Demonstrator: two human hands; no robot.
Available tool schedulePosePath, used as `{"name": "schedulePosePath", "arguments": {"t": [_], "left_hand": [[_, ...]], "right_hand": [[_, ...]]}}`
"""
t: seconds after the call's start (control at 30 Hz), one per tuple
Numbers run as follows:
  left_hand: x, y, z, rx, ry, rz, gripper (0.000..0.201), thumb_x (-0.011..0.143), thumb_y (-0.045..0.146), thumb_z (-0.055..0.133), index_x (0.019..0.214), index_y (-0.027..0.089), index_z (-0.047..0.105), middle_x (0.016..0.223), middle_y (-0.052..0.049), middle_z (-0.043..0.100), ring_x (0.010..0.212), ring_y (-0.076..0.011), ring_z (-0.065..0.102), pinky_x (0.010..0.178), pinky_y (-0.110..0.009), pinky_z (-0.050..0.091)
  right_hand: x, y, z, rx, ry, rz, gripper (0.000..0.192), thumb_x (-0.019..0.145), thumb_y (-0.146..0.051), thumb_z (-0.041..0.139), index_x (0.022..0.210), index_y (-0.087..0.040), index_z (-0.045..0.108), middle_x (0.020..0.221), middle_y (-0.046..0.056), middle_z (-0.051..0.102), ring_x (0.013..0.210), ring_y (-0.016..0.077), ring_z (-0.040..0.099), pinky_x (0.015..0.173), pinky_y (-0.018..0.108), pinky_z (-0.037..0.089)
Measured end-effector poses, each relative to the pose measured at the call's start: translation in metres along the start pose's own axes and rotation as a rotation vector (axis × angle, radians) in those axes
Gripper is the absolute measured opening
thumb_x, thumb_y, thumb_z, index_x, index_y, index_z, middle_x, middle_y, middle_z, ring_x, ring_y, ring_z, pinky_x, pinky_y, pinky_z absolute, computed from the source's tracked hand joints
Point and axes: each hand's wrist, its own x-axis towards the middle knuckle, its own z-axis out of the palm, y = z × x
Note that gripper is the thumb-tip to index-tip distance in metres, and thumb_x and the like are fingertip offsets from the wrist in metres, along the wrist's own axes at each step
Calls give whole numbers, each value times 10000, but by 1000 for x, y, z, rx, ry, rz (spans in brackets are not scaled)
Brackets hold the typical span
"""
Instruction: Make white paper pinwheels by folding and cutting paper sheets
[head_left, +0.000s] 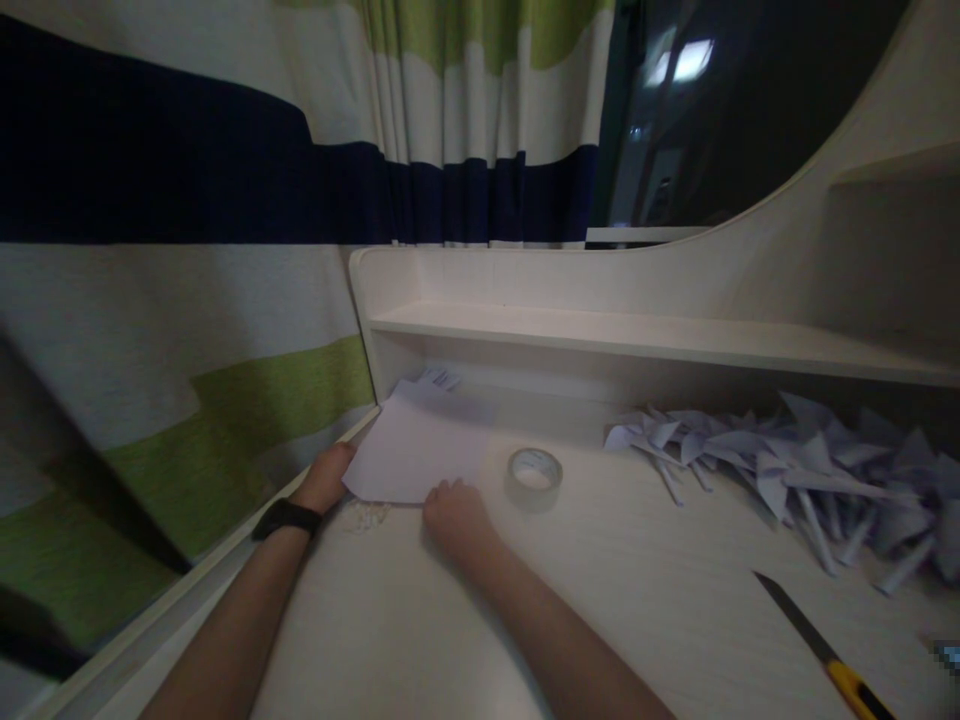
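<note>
A white sheet of paper (420, 445), possibly the top of a stack, lies at the left back of the desk. My left hand (328, 478), with a black band on its wrist, is at the sheet's left edge; its fingertips are hidden by the paper. At the near edge of the sheet, my right hand (456, 520) has its fingers curled closed on the paper. Small pale bits (367, 515), too small to name, lie between the hands. To the right of my right hand is a roll of clear tape (534, 470).
Several white paper pinwheels (795, 470) with paper sticks are heaped at the right back. A utility knife (817, 640) with a yellow handle lies at the front right, blade out. A shelf (600, 328) overhangs the desk's back. A curtain (277, 300) hangs along the left.
</note>
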Motion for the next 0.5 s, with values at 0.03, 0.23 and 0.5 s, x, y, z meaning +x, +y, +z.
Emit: {"name": "schedulePosePath", "arguments": {"t": [0.03, 0.23, 0.5], "left_hand": [[-1, 0, 0, 23, -17, 13, 120, 550, 104, 621, 602, 211, 616, 733, -87, 691, 930, -293, 645, 896, -331, 448], [-12, 1, -4, 132, -53, 54, 141, 609, 101, 601, 697, 212, 599, 769, -115, 685, 968, -302, 636, 887, -339, 432], [-26, 13, -5, -224, 183, -100, 86, 648, 200, 622, 725, 193, 581, 712, -62, 663, 863, -284, 653, 739, -311, 489]], "right_hand": [[0, 0, 1, -1, 2, 6, 201, 861, -70, 473, 898, -67, 671, 851, 194, 678, 803, 252, 657, 691, 367, 522], [-4, 2, 2, -8, 27, 48, 195, 906, -134, 451, 981, -109, 629, 872, 164, 674, 824, 267, 664, 639, 351, 527], [-6, 5, 8, 26, 198, -30, 293, 949, -151, 422, 1213, -101, 539, 1181, 183, 621, 1039, 267, 615, 747, 353, 563]]}}
